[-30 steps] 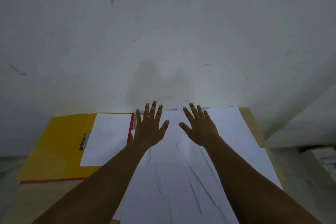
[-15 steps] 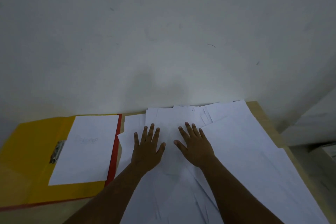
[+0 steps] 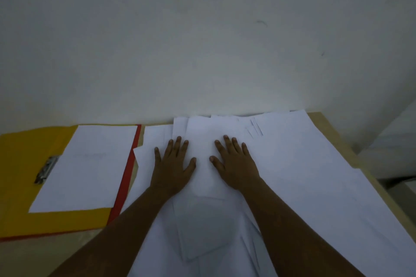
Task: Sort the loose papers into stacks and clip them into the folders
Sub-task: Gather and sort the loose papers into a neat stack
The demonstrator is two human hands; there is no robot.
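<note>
— Fingers (image 3: 179,144) on both hands lay straight and spread, gripping nothing. Left hand (image 3: 172,167) and right hand (image 3: 236,164) pressed flat on the papers (image 3: 304,164).

— And the surface?

— Papers covered a tan table (image 3: 337,132) against a pale wall (image 3: 202,40). At left lay an open yellow folder (image 3: 20,164), one sheet (image 3: 90,168) under its clip (image 3: 46,170).

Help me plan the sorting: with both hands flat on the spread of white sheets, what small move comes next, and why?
Probably draw the left hand and right hand together to gather the loose white paper sheets into one stack: they lie fanned and overlapping, while the open yellow folder holds one white sheet.
</note>
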